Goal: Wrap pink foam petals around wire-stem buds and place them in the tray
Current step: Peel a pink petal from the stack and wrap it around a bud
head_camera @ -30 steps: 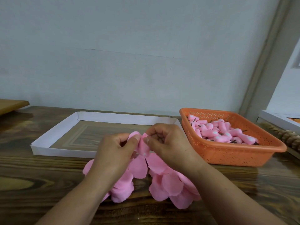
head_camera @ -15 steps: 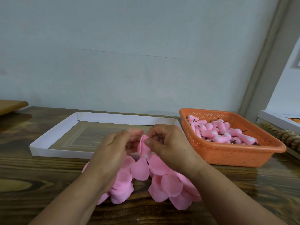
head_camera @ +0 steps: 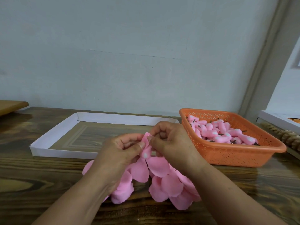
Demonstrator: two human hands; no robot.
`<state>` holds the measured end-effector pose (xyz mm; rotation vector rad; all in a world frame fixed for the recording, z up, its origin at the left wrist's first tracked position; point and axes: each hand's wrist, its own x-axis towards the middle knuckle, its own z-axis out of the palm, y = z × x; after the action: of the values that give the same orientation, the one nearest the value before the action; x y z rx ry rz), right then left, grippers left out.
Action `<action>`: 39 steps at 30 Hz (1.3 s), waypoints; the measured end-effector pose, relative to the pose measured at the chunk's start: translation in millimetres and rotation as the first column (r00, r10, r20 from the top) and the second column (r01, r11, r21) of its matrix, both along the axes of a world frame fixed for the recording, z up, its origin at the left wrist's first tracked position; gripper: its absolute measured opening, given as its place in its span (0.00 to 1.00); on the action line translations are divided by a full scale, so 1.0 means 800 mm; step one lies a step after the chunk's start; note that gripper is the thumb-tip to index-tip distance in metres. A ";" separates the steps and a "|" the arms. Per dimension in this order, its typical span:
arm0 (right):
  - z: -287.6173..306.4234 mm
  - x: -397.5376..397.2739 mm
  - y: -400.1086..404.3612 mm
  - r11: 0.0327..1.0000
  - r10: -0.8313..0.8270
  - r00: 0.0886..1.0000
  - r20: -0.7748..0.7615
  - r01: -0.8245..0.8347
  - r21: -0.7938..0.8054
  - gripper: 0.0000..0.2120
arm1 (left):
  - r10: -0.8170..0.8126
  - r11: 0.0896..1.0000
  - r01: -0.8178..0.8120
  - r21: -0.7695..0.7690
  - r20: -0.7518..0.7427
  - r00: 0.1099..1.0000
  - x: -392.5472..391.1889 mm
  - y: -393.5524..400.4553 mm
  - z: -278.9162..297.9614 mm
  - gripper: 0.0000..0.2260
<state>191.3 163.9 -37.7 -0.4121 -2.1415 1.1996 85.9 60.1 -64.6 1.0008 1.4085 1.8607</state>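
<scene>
pink petal [head_camera: 145,147] now pinched between left hand [head_camera: 121,153] thumb and right hand [head_camera: 170,143]; left fingers closed in since earlier; tray [head_camera: 53,135] unchanged.

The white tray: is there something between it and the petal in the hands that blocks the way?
Nothing visible does. Both hands pinch the petal just in front of the tray's near wall, above the loose petals.
</scene>
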 end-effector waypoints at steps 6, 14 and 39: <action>0.005 0.004 0.001 0.990 0.105 0.994 -0.003 -0.105 -0.094 0.02 | 0.000 1.000 0.000 0.002 -0.003 1.000 0.001 -0.001 0.002 0.13; 0.008 0.002 0.002 0.997 0.018 1.000 -0.019 -0.020 -0.077 0.09 | -0.013 0.989 0.011 -0.144 -0.015 1.000 0.003 -0.003 0.004 0.08; 0.007 0.000 0.000 0.996 -0.041 0.998 -0.037 0.038 -0.085 0.09 | 0.080 0.987 -0.051 -0.149 0.192 0.978 0.000 0.002 0.002 0.07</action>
<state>191.1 164.2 -32.0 -0.4621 -2.0455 1.2689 85.8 61.7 -62.7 0.6864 1.4466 1.8205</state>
